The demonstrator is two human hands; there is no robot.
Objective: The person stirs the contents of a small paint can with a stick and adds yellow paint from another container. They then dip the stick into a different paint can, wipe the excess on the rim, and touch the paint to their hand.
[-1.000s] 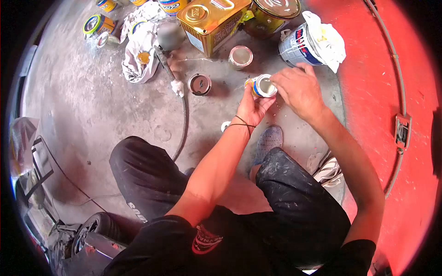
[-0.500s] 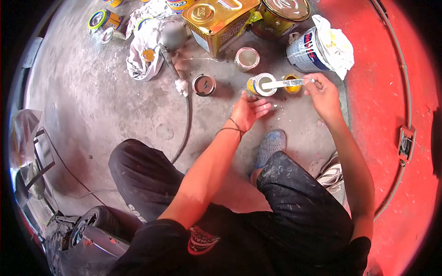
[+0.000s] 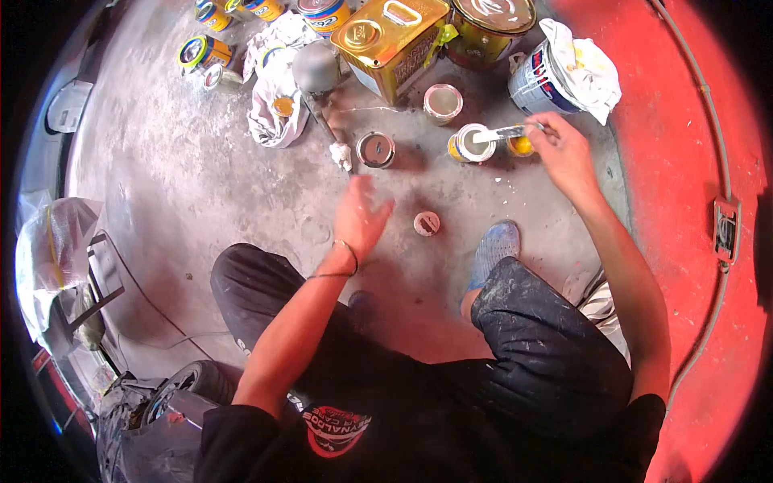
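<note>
My right hand (image 3: pixel 555 145) is closed on a pale stirring stick (image 3: pixel 503 134). The stick's far end rests in a small open can (image 3: pixel 475 143) of pale paint. My left hand (image 3: pixel 362 211) hangs over the floor with its fingers apart, holding nothing. A small round lid (image 3: pixel 427 224) lies to its right. Just above the left hand stands a can of brown paint (image 3: pixel 376 150). A yellow can (image 3: pixel 521 146) sits beside the pale one, partly under the stick. Farther up stands another small can (image 3: pixel 443 103).
A gold rectangular tin (image 3: pixel 390 48), a large round tin (image 3: pixel 493 24) and a cloth-covered bucket (image 3: pixel 547 80) stand at the top. A hose (image 3: pixel 322 125) and rag (image 3: pixel 278 113) lie left of them. Several cans stand at upper left. The floor is red at right.
My left hand has moved left and down, away from the pale can. The small round lid now shows on the floor. My right hand still grips the stick, and the view has shifted slightly.
</note>
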